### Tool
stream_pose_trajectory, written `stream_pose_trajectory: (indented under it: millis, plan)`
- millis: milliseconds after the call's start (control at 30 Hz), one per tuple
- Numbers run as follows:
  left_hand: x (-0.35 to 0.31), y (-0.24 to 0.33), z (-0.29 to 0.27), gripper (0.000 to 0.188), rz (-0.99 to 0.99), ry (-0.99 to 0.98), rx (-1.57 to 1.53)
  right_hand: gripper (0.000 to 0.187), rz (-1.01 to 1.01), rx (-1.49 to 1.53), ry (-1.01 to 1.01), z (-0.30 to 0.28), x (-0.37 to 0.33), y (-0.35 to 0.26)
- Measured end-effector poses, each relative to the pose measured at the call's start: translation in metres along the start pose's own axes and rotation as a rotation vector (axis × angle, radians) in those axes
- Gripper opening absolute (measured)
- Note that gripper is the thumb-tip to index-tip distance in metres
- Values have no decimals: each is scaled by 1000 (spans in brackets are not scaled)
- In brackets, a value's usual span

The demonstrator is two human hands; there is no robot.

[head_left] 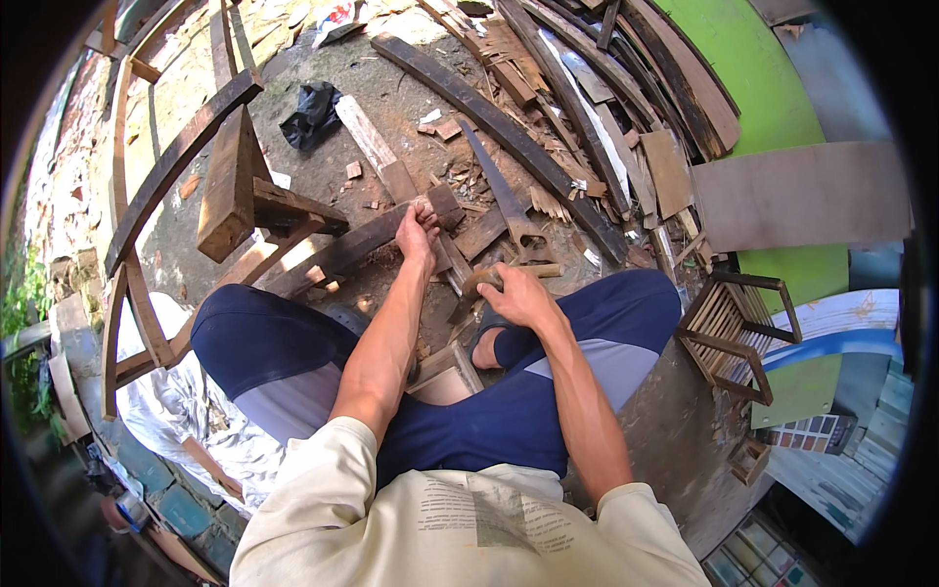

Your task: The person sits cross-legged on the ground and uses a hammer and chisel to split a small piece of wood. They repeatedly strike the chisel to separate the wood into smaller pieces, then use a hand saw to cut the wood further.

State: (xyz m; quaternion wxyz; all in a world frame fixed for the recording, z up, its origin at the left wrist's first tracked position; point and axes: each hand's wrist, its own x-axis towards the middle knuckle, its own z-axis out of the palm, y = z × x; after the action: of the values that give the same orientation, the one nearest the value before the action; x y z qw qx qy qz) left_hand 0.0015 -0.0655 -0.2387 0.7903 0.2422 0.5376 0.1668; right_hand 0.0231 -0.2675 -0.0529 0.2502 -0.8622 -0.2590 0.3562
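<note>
My left hand (419, 231) is closed, its fingertips at a dark wooden beam (367, 238) lying across in front of me. What its fingers pinch, if anything, is too small to make out. A pale-ended plank (377, 147) meets this beam from the far side. Closer to me, my right hand (518, 295) grips a brown wooden tool (476, 286) with a rounded part on the left; its exact kind is unclear. A handsaw (501, 191) lies just beyond, its blade pointing away and its handle close to my right hand.
A long dark board (479, 117) runs diagonally ahead, beside stacked planks and scraps. Wooden framing (230, 196) stands at left, near a white sheet (186, 411). A black plastic bag (311, 114) lies far left. At right is a slatted wooden rack (734, 328). My knees flank the work.
</note>
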Motion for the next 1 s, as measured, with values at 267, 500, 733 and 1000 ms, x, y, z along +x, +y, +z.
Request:
stream_pose_trajectory:
  millis: [267,500,733,1000]
  plan:
    - [14,62,-17,33,665,198,777,38,49,75,64,-1,7,-13]
    - [-12,66,-22,54,1032,-200,1877,39,175,-64,19,-16,5,-24]
    - [8,70,3,38,962,-362,2067,38,115,-50,10,-11,7,-25]
    - [9,72,13,24,934,-373,2131,40,145,-38,-1,-13,13,-18]
